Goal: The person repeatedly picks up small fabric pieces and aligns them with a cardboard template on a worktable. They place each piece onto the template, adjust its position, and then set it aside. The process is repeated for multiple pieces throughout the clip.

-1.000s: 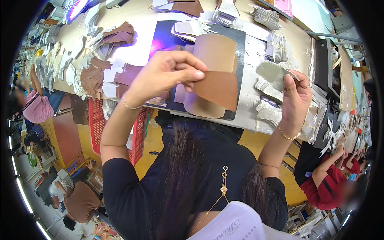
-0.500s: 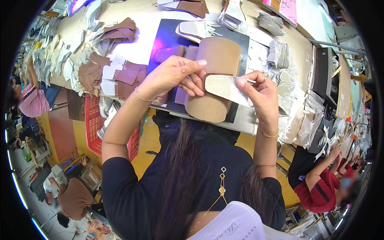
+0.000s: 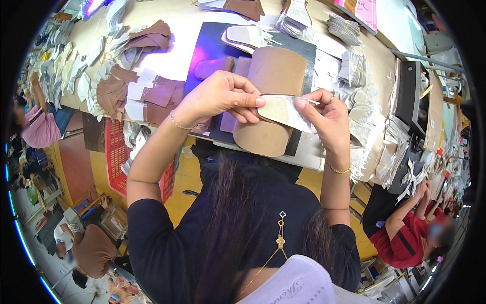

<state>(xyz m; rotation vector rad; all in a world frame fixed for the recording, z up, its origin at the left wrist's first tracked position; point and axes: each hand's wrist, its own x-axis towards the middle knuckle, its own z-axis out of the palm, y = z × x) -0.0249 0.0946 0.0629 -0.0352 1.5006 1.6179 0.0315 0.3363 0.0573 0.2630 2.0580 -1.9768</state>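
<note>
A tapered cream piece (image 3: pixel 280 110), like a cut shoe part with a thin brown edge below, lies across a rounded tan block (image 3: pixel 277 71). My left hand (image 3: pixel 230 99) pinches its broad left end between thumb and fingers. At the narrower, frayed right end, the thumb and fingers of my right hand (image 3: pixel 328 112) are closed on it. The block rests on a dark board (image 3: pixel 205 43) in front of me. Left of the block, purple-lit pieces (image 3: pixel 215 67) lie on the board, partly behind my left hand.
Brown and white cut pieces (image 3: pixel 157 96) lie in stacks to the left. Tied white bundles (image 3: pixel 353 68) sit on the right side of the table. A red plastic basket (image 3: pixel 115 157) stands below the table's left edge. A co-worker in red (image 3: pixel 400 238) works at the right.
My left thumb has come down onto the left end of the cream piece, and the brown edging there is now covered. My right hand has shifted slightly left.
</note>
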